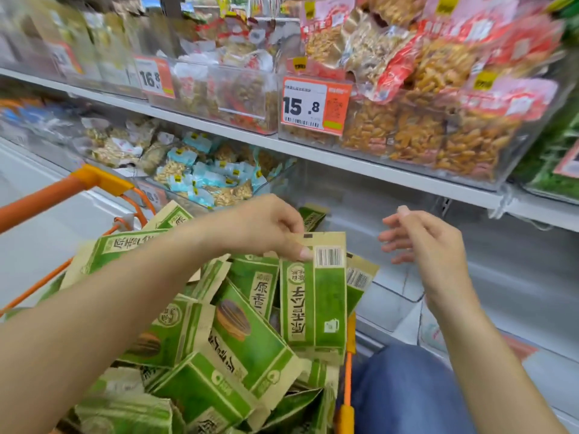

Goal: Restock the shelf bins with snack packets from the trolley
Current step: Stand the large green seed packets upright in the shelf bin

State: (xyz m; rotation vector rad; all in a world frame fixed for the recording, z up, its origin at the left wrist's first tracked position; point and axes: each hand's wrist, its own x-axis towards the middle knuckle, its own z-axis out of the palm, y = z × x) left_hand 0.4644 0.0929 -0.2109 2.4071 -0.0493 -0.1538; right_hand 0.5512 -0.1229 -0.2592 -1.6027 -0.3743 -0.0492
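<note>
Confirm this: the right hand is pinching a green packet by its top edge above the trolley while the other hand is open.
Wrong hand. The head view shows the left hand pinching the green packet by its top edge above the trolley; the right hand is the open one, holding nothing.

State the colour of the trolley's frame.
Orange, with a yellower corner piece; the trolley frame shows best in the head view.

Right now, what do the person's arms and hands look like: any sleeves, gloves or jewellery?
Both forearms are bare as far as the frame shows, with no sleeve in view. The left hand and right hand wear no gloves; no rings, watch or bracelet show. Nails are short and unpainted.
</note>
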